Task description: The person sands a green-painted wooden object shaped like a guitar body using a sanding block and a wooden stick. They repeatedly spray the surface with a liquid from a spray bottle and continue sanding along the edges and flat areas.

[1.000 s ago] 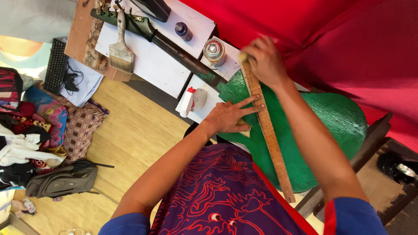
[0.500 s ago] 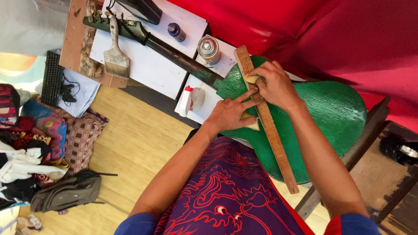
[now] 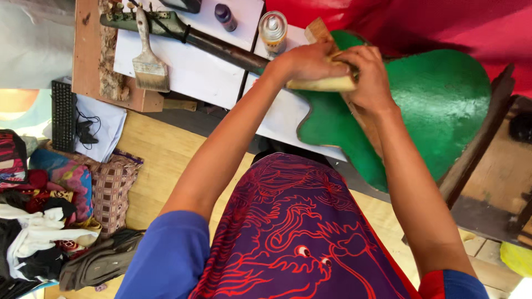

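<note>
Once the left hand (image 3: 307, 61) left the green guitar body (image 3: 432, 105), both it and the right hand (image 3: 368, 77) had closed around the pale block (image 3: 324, 84) atop the wooden strip (image 3: 321, 30).

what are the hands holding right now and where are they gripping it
Both hands grip a pale wooden block over the green guitar-shaped board: the left hand at its left end, the right hand at its right end.
</note>
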